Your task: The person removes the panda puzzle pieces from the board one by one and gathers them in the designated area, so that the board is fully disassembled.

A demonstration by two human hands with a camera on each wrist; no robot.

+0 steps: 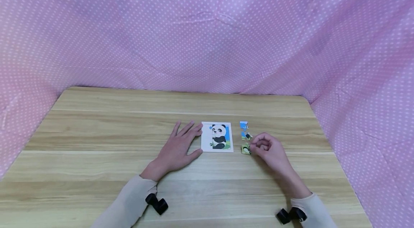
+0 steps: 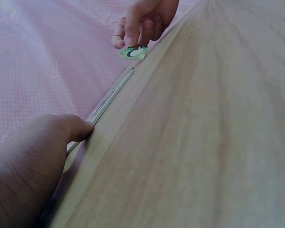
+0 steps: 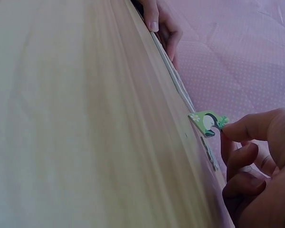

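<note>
While the left hand [image 1: 176,151] spreads against the panda board [image 1: 206,137], the right hand [image 1: 271,153] pinches one piece [image 1: 245,150] (seemingly raised). Two others [image 1: 243,125] lie right of the board.

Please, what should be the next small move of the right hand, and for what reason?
Probably the right hand should carry the green piece to the lower left of the white board: it pinches this piece, the board's left strip looks unfilled, and green shows at the bottom of the panda picture. The left hand touches the board's left edge, perhaps steadying it.
</note>
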